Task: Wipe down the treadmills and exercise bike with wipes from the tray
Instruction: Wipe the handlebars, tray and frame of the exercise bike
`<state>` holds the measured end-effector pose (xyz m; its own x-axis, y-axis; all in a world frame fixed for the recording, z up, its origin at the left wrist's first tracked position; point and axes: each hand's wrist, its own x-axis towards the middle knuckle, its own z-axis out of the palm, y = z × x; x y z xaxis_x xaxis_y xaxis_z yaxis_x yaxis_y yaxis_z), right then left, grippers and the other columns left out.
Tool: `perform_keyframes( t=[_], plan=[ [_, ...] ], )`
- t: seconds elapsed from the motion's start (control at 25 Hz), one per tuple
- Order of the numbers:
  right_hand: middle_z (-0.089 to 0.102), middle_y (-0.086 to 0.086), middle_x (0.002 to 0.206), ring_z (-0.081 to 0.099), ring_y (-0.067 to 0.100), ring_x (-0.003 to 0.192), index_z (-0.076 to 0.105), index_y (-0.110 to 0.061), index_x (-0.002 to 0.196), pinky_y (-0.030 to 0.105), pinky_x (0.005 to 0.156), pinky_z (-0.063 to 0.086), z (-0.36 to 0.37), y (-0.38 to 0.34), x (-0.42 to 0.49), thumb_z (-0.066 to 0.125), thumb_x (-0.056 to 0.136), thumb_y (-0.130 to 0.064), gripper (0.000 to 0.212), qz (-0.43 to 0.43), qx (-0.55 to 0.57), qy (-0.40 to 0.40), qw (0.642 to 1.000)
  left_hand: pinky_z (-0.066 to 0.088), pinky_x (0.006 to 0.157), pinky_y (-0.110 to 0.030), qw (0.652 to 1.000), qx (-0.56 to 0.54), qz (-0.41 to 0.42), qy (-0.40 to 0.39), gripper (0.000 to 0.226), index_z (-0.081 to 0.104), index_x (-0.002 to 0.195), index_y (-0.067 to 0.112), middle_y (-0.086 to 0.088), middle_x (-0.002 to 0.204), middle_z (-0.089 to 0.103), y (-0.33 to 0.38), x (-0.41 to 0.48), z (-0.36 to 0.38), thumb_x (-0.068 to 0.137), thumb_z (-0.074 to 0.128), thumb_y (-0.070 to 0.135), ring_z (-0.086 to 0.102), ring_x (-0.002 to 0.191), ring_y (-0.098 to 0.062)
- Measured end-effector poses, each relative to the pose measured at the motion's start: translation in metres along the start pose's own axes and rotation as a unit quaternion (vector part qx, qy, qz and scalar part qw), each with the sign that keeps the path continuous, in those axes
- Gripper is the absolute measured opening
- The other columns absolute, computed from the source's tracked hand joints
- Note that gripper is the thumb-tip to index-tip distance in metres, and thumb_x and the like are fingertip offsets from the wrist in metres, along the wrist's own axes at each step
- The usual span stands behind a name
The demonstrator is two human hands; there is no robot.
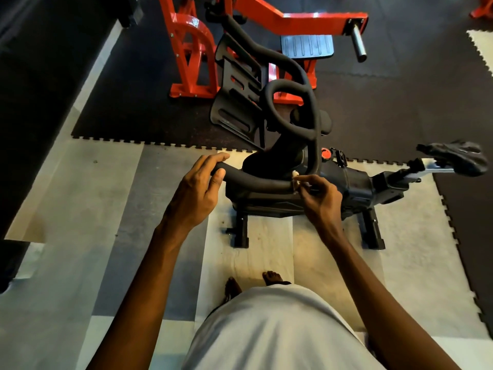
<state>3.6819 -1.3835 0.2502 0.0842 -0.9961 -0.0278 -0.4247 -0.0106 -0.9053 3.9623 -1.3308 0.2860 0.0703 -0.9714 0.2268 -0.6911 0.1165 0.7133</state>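
A black exercise bike (354, 185) stands on the floor in front of me, its saddle (458, 156) at the right. Its padded handlebar (256, 180) runs across below me and loops upward. My left hand (197, 190) grips the near left end of the handlebar, thumb over the tip. My right hand (320, 198) pinches a small crumpled white wipe (295, 180) and holds it against the handlebar where it bends. No tray or treadmill is in view.
A red weight machine (192, 49) with a grey foot plate (306, 46) and steel peg stands behind the bike on black rubber mats (138, 102). Pale floor tiles (106, 236) lie under me. My bare feet (253, 284) stand close to the bike's base legs.
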Motion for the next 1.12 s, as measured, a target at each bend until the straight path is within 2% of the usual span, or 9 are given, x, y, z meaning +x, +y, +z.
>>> perform_keyframes(
  t=[0.12, 0.24, 0.4, 0.52, 0.68, 0.8, 0.96, 1.04, 1.12],
  plan=[
    [0.068, -0.003, 0.115, 0.065, 0.002, 0.105, 0.069, -0.014, 0.112, 0.022, 0.090, 0.056, 0.036, -0.024, -0.006, 0.064, 0.095, -0.010, 0.018, -0.017, 0.035, -0.026, 0.999, 0.034, 0.106, -0.007, 0.997, -0.079, -0.017, 0.015, 0.038, 0.054, 0.141, 0.010, 0.003, 0.140, 0.054, 0.000, 0.002, -0.001, 0.107, 0.037, 0.018, 0.045, 0.128, 0.006],
    [0.067, -0.003, 0.115, 0.064, 0.003, 0.105, 0.070, -0.014, 0.111, 0.020, 0.088, 0.055, 0.064, -0.040, -0.011, 0.065, 0.095, -0.011, 0.017, -0.050, 0.038, -0.041, 0.997, 0.037, 0.107, -0.010, 0.990, -0.136, -0.031, 0.020, 0.034, 0.059, 0.136, 0.012, 0.007, 0.136, 0.058, -0.004, 0.003, -0.002, 0.107, 0.040, 0.015, 0.047, 0.128, 0.010],
    [0.065, -0.002, 0.116, 0.065, 0.005, 0.105, 0.068, -0.020, 0.113, 0.028, 0.089, 0.058, 0.027, -0.018, -0.007, 0.067, 0.092, -0.012, 0.022, -0.027, -0.024, -0.044, 0.998, 0.038, 0.105, -0.009, 0.989, -0.146, -0.031, 0.009, 0.033, 0.060, 0.135, 0.016, 0.009, 0.136, 0.059, -0.007, 0.005, -0.006, 0.106, 0.044, 0.019, 0.049, 0.128, 0.009],
    [0.069, -0.001, 0.112, 0.068, 0.007, 0.103, 0.068, -0.013, 0.114, 0.034, 0.089, 0.059, 0.005, -0.003, -0.008, 0.066, 0.093, -0.014, 0.022, 0.007, -0.009, 0.011, 1.000, 0.038, 0.104, -0.008, 0.988, -0.146, -0.039, 0.007, 0.036, 0.059, 0.138, 0.016, 0.009, 0.139, 0.058, -0.008, 0.004, -0.007, 0.106, 0.045, 0.023, 0.047, 0.128, 0.012],
    [0.068, -0.004, 0.114, 0.066, 0.003, 0.104, 0.069, -0.012, 0.113, 0.024, 0.090, 0.057, 0.055, -0.031, -0.016, 0.065, 0.094, -0.008, 0.020, -0.005, 0.030, -0.008, 1.000, 0.036, 0.106, -0.009, 0.985, -0.160, -0.059, 0.006, 0.039, 0.056, 0.142, 0.016, 0.006, 0.144, 0.055, -0.009, 0.003, -0.006, 0.106, 0.041, 0.025, 0.045, 0.132, 0.009],
    [0.065, -0.007, 0.112, 0.063, 0.001, 0.104, 0.069, -0.013, 0.111, 0.020, 0.088, 0.055, 0.077, -0.047, -0.017, 0.065, 0.094, -0.008, 0.018, -0.057, 0.038, -0.010, 0.998, 0.036, 0.106, -0.009, 0.986, -0.156, -0.060, 0.008, 0.039, 0.055, 0.142, 0.014, 0.004, 0.144, 0.056, -0.011, 0.004, -0.007, 0.106, 0.041, 0.023, 0.045, 0.132, 0.007],
    [0.063, -0.006, 0.122, 0.062, 0.002, 0.112, 0.064, -0.017, 0.123, 0.019, 0.094, 0.053, 0.036, -0.024, -0.007, 0.067, 0.091, -0.004, 0.035, -0.064, -0.058, -0.042, 0.995, 0.036, 0.101, -0.004, 0.991, -0.126, -0.045, 0.022, 0.034, 0.058, 0.137, 0.016, 0.007, 0.135, 0.059, -0.014, 0.005, -0.010, 0.104, 0.051, 0.020, 0.047, 0.123, 0.017],
    [0.058, -0.006, 0.123, 0.061, 0.001, 0.109, 0.065, -0.021, 0.125, 0.020, 0.094, 0.054, 0.018, -0.013, -0.002, 0.067, 0.089, 0.000, 0.041, -0.043, -0.110, -0.027, 0.993, 0.039, 0.097, -0.003, 0.995, -0.087, -0.030, 0.046, 0.032, 0.059, 0.133, 0.021, 0.003, 0.123, 0.059, -0.020, 0.007, -0.013, 0.101, 0.057, 0.023, 0.050, 0.115, 0.015],
    [0.055, -0.006, 0.120, 0.058, -0.008, 0.103, 0.066, -0.021, 0.121, 0.013, 0.091, 0.052, 0.021, -0.016, 0.000, 0.066, 0.090, 0.002, 0.039, -0.030, -0.106, -0.023, 0.994, 0.041, 0.095, -0.005, 0.995, -0.076, -0.029, 0.049, 0.032, 0.060, 0.129, 0.024, -0.003, 0.116, 0.060, -0.024, 0.009, -0.014, 0.098, 0.061, 0.031, 0.053, 0.108, 0.007]
  ],
)
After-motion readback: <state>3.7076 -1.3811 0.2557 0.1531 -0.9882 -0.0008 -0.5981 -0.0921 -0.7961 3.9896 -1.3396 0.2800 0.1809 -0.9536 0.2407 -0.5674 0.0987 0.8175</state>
